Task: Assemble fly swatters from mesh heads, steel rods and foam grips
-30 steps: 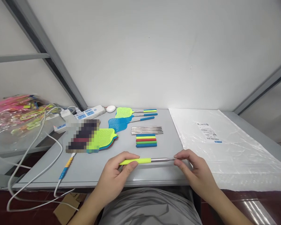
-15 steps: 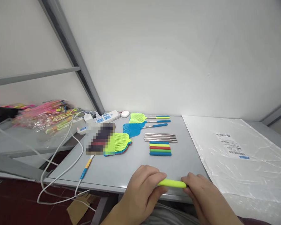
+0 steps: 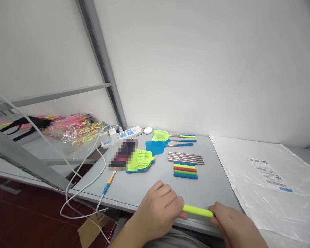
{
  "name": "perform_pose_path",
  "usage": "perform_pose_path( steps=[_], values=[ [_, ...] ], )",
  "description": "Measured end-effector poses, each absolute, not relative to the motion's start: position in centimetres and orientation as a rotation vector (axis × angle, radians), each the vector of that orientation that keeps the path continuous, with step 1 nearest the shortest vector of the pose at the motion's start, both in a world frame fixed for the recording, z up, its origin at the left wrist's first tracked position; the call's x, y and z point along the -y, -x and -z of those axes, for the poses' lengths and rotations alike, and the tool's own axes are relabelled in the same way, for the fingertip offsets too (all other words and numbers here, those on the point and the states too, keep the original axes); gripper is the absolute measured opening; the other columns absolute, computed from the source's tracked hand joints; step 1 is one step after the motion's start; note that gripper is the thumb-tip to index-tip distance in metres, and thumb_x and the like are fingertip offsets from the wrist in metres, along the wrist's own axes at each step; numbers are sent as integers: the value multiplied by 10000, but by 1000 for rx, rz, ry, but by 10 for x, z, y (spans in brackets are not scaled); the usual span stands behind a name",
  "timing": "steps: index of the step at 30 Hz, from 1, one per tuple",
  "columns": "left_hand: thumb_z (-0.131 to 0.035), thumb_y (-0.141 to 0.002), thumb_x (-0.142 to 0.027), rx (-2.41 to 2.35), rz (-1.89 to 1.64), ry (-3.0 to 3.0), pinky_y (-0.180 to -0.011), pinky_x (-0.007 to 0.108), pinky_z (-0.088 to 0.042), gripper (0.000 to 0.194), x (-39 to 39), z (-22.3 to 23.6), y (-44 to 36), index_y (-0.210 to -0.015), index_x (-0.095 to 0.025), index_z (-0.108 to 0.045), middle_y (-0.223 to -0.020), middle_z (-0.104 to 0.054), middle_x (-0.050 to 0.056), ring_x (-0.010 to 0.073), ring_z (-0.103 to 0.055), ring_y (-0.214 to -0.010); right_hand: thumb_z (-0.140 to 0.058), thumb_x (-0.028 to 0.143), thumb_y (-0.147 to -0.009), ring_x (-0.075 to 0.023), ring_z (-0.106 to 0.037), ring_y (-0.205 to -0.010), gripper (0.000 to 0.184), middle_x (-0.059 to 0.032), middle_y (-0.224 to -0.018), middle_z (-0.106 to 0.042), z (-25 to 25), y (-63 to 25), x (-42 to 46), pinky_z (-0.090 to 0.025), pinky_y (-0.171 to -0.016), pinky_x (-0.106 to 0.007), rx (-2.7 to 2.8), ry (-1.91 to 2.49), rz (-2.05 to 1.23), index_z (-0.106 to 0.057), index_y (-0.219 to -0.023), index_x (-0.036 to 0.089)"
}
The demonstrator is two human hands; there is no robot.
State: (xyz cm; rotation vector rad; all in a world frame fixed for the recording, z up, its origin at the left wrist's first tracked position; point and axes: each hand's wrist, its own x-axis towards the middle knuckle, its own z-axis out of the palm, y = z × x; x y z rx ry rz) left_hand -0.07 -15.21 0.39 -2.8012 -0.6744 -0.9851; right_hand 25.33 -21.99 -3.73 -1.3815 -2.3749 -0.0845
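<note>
Hovering over the near edge of the table (image 3: 134, 188), the yellow sleeve (image 3: 198, 210) is clamped by left hand (image 3: 161, 209) and right hand (image 3: 234, 224), the metal rod bared a second ago now hidden, seemingly pushed inside.

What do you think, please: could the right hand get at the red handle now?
Probably not without letting go: the right hand is closed at one end of a yellow handle, though nothing covers the red handle.
</note>
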Motion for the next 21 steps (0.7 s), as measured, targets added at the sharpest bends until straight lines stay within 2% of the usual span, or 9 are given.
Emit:
perform_pose_path(
  steps=[6, 11, 15, 18, 20, 21],
  values=[
    [-409, -978, -237, 805, 1008, 2867, -554, 304, -241, 238, 163, -3, -3, -744, -201, -429, -613, -509, -25, 140, -408, -556, -394, 139, -965, -148, -549, -486, 165, 33, -646, -547, 13, -265, 209, -350, -466, -271, 2491, 1205, 360, -448, -853, 248],
    [-306, -1003, -309, 1445, 1126, 2931, -491, 282, -208, 292, 173, -15, -13, -728, -226, -356, -558, -413, -49, 134, -368, -481, -368, 180, -986, -161, -495, -472, 169, 24, -642, -512, -22, -265, 185, -291, -484, -293, 2519, 1088, 574, -441, -846, 239],
    [-251, -1031, -423, 1909, 976, 3040, -455, 256, -212, 392, 168, -29, -8, -698, -229, -326, -531, -327, -57, 127, -372, -478, -388, 209, -987, -171, -455, -467, 191, 24, -631, -497, -27, -262, 162, -237, -497, -307, 2518, 1061, 686, -410, -801, 246],
    [-282, -1030, -365, 1857, 803, 2921, -523, 263, -326, 354, 158, -31, -6, -725, -228, -399, -587, -464, -39, 153, -456, -556, -390, 215, -992, -163, -459, -476, 217, 28, -639, -519, -20, -258, 151, -230, -497, -299, 2565, 1134, 489, -395, -777, 249],
    [-356, -1013, -314, 1687, 759, 2758, -706, 360, -434, 250, 150, -31, -13, -832, -225, -504, -790, -612, 8, 200, -549, -731, -368, 254, -1011, -148, -456, -473, 244, 40, -618, -520, -16, -254, 148, -241, -488, -284, 2557, 1287, 130, -393, -769, 247],
    [-398, -1003, -308, 1591, 767, 2680, -831, 450, -432, 189, 145, -32, -19, -908, -225, -539, -925, -639, 35, 230, -568, -849, -344, 292, -1024, -141, -454, -476, 267, 44, -604, -514, -16, -252, 147, -254, -486, -275, 2513, 1375, -97, -394, -766, 245]
  ],
)
